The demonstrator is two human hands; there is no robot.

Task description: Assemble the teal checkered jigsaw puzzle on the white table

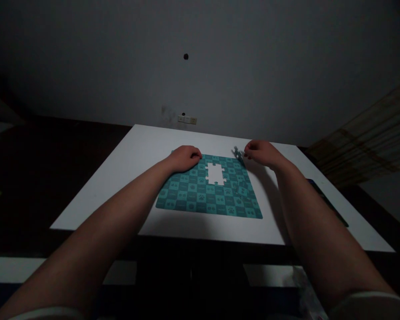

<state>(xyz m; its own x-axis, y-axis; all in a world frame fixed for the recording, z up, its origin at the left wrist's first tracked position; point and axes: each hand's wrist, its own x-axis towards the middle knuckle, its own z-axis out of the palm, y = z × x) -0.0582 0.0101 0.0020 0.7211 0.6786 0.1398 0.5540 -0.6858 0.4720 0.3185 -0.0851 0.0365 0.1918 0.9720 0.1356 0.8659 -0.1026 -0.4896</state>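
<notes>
A green checkered jigsaw puzzle (186,195) with paw prints lies flat on the white table. In its upper middle is a gap with notched edges, where white shows through. My left hand (186,158) rests on the puzzle's far left edge, fingers loosely bent and a small space beside the thumb. Just past the puzzle's far right corner, my right hand (262,152) is closed in a pinch. At its fingertips a puzzle piece (236,153) stands tilted and blurred. Some pieces near the puzzle's right side (242,190) look loose or raised; the dim light hides detail.
A dark flat board or panel (330,203) lies on the table's right side, partly behind my right forearm. The white table (103,195) ends near a grey wall with sockets (187,119). A striped curtain (360,133) hangs at the right.
</notes>
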